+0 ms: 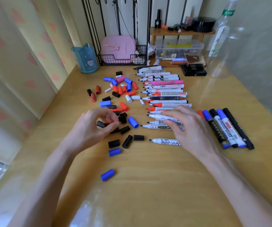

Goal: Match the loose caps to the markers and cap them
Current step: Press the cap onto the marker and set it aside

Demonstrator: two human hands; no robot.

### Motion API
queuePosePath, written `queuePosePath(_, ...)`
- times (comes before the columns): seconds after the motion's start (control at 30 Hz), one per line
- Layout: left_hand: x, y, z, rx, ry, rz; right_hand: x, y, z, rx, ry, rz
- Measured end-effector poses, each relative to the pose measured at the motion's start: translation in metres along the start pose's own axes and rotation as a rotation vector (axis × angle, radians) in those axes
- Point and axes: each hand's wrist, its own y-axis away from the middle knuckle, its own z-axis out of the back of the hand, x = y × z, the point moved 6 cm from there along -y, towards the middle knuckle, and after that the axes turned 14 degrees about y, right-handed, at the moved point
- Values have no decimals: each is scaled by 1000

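Many loose plastic caps lie toward the wooden table's left edge. The left hand pinches a small black cap; the right hand grips a white dark-tipped marker mid-table. Colours should match first, then push straight.

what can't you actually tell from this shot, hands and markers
Head view:
- left hand: blurred; its curled fingers hide what it holds among the caps.
- right hand: covers several marker barrels; grip or mere rest is unclear.
- far markers: print too small to read.
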Motion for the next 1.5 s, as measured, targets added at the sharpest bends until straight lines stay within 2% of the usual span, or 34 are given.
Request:
queuePosePath(0.13,-7,50,2,237,8,-19,5,0,-3,15,0,13)
queuePosePath(0.27,10,91,-6,302,-137,-5,11,1,-7,22,-26,55)
queuePosePath(0.4,5,100,-10,228,-157,-74,17,2,-9,39,-54,65)
queuePosePath(0.57,-11,68,-8,5,89,-46,25,4,-9,50,-123,123)
queuePosePath(0.67,-11,35,-15,-62,162,-29,22,3,-5,40,-154,102)
queuePosePath(0.93,-19,-23,-40,-11,205,-87,7,0,0,5,-138,58)
queuePosePath(1.07,-21,-24,-45,-14,239,-149,6,1,0,-20,-87,70)
queuePosePath(1.23,-12,-22,-40,-54,199,-140,2,0,4,-71,-48,45)
queuePosePath(1.5,-25,-17,-53,-22,194,-200,11,1,-2,-11,-154,107)
